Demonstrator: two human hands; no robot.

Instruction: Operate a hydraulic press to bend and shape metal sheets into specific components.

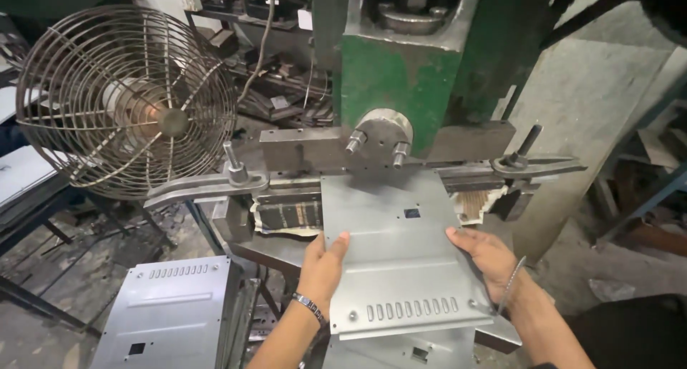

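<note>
A grey sheet-metal panel (401,254) with a row of slots near its front edge and a small square hole lies on the bed of a green press (390,83), its far edge under the grey die block (308,149). My left hand (323,263) grips the panel's left edge, thumb on top. On the right edge rests my right hand (486,258), fingers over the sheet; a thin metal strip (512,283) sticks up by that wrist. Another panel (429,351) lies beneath the one held.
A wire-caged fan (129,101) stands at the left, close to the press clamp arm (200,187). A stack of similar slotted panels (168,312) leans at lower left. A second clamp arm (537,167) reaches out on the right. Scrap and tooling clutter the floor behind.
</note>
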